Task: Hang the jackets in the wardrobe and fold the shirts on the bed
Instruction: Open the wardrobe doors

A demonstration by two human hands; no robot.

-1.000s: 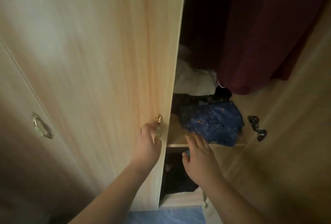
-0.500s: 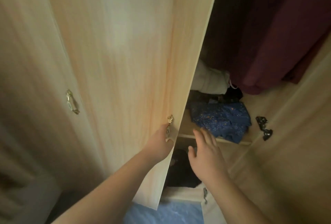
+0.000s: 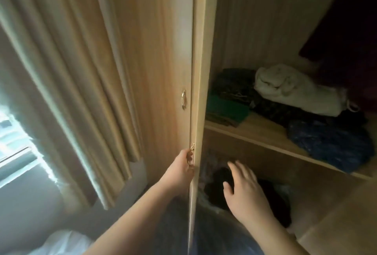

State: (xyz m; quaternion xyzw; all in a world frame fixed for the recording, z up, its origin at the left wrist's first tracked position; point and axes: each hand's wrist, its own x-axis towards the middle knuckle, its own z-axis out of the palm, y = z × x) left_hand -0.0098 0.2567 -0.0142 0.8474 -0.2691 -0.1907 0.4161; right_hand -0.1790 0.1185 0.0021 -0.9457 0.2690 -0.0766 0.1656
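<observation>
Nearest us, our left hand (image 3: 180,170) curls round the small gold handle (image 3: 192,147) at the edge of the door (image 3: 196,71), which stands edge-on to us; we judge the grip is there to swing the door wide and keep it out of the way. Our right hand (image 3: 243,190) hangs free with fingers spread and relaxed, holding nothing, stretched toward the dark clothes (image 3: 222,189) heaped in the lower compartment, likely to sort or reach into them. Above that, the shelf (image 3: 263,132) carries folded green cloth (image 3: 226,109) at the left, a crumpled white bundle (image 3: 295,89) behind, and a blue patterned garment (image 3: 330,142) at the right, near the front edge. Farther up at the right a dark red garment (image 3: 342,30) hangs in the wardrobe, perhaps one of the jackets, though we cannot tell. To the left, a beige curtain (image 3: 71,71) falls beside a bright window (image 3: 14,132). We can read no brand, label or writing anywhere.
</observation>
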